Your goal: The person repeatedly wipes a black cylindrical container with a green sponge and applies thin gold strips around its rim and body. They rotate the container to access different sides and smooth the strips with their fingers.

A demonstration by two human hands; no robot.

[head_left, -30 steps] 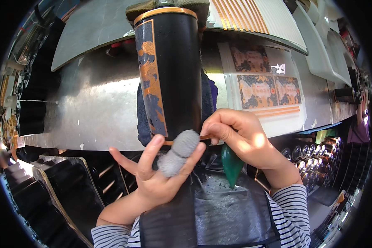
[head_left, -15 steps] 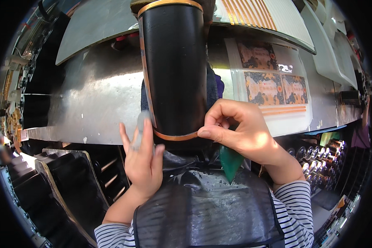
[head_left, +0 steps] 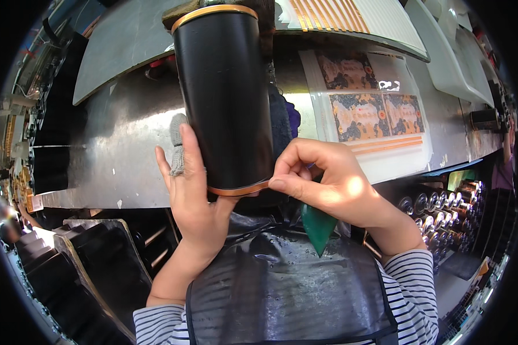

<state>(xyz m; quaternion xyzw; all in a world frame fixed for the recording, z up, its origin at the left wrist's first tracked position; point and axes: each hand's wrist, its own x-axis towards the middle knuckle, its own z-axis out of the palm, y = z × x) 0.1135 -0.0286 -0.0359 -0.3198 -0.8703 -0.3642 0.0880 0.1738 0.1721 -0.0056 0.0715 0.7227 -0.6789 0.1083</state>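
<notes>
A black cylinder [head_left: 224, 103] with gold-coloured bands at both ends lies lengthwise in front of me. My left hand [head_left: 197, 210] holds its near left side, the fingers along the wall and the thumb at the near end. One finger of that hand wears a grey knitted cover [head_left: 178, 141]. At the right end of the near gold band [head_left: 236, 191], my right hand [head_left: 331, 178] pinches with thumb and forefinger. A green pointed plastic scraper [head_left: 318, 230] hangs from under this hand, its upper part hidden by the fingers.
On the metal table [head_left: 126, 149], a dark cloth [head_left: 280, 121] lies beside the cylinder. To the right is a white sheet [head_left: 385, 164] with patterned transfers and thin gold strips. More gold strips [head_left: 328, 14] rest on a raised board. Black panels [head_left: 98, 253] stand lower left; several shiny cylinders [head_left: 437, 207] fill a rack at right.
My left hand has gone from beside the cylinder to holding its near left side. The patterned strip along the cylinder's left side is no longer visible. My right hand keeps its pinch.
</notes>
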